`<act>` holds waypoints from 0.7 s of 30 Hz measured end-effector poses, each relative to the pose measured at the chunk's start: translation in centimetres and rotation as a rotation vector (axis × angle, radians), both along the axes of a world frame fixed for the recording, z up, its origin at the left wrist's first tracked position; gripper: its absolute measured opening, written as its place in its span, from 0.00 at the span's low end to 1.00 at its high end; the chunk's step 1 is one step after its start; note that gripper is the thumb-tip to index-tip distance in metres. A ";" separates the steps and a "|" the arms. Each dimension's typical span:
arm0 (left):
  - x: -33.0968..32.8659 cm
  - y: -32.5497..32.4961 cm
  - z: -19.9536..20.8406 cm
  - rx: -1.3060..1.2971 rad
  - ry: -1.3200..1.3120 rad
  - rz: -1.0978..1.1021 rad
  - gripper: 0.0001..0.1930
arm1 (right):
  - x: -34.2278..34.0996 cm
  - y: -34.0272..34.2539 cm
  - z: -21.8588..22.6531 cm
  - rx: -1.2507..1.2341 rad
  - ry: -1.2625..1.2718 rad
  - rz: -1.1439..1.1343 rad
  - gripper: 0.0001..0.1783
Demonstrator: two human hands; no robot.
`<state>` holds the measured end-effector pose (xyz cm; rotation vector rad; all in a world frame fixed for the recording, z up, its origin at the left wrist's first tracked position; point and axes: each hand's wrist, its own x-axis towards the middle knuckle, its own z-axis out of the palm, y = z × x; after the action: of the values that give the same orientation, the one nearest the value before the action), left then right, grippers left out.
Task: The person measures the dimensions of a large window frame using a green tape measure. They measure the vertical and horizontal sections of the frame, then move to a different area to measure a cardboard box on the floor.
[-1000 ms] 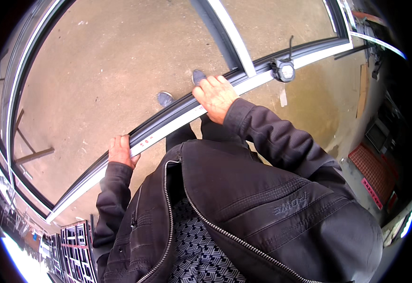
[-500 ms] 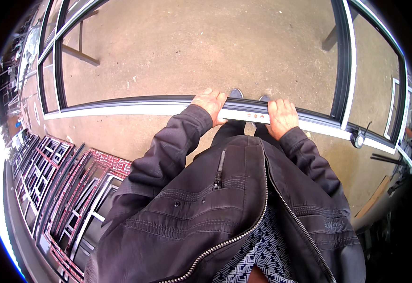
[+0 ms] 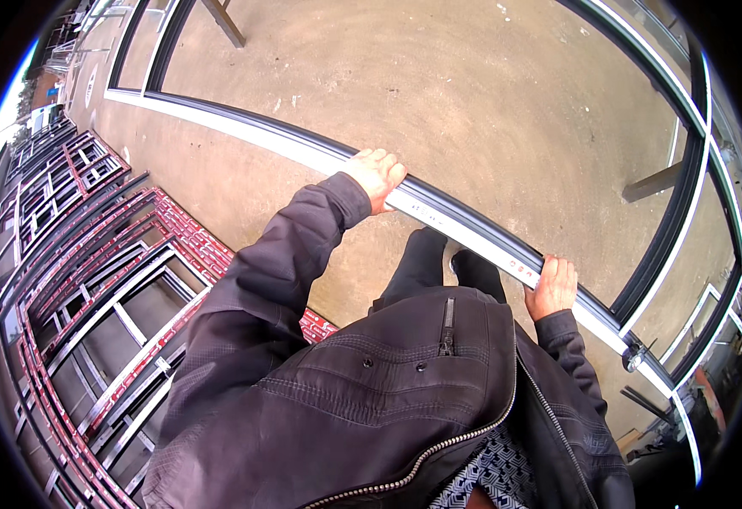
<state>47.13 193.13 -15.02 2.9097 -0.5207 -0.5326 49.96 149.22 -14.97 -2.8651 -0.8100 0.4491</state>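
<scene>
A large metal window frame (image 3: pixel 464 240), black on its inner side and white on the near face, stretches across the view. My left hand (image 3: pixel 374 176) is closed over its near bar, left of the middle. Farther right on the same bar, my right hand (image 3: pixel 554 286) grips it too, fingers over the top. Small red marks show on the white face beside my right hand. Near the frame's right corner, a small round grey-and-black device (image 3: pixel 634 356) with a thin black piece sits on the bar. Both thumbs are mostly hidden.
Several metal frames (image 3: pixel 125 318) with red-and-white wrapping lie or lean at the left. Brown support legs (image 3: pixel 655 181) show beyond the big frame's openings. Dark bars (image 3: pixel 646 403) and cluttered items are at the lower right. Concrete floor (image 3: pixel 422 110) spreads underneath.
The view has turned, so the near bar now slopes down to the right. My hands are farther apart along it, the right one having moved rightward. Both still grip the bar.
</scene>
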 end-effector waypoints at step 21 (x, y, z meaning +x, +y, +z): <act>-1.5 28.6 0.6 -0.052 0.034 0.029 0.29 | -1.5 16.2 -1.7 -0.064 -0.026 0.042 0.38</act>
<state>45.60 221.72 -14.42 2.8493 -0.4796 -0.5551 48.47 165.39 -16.68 -2.9233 -0.8772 0.4524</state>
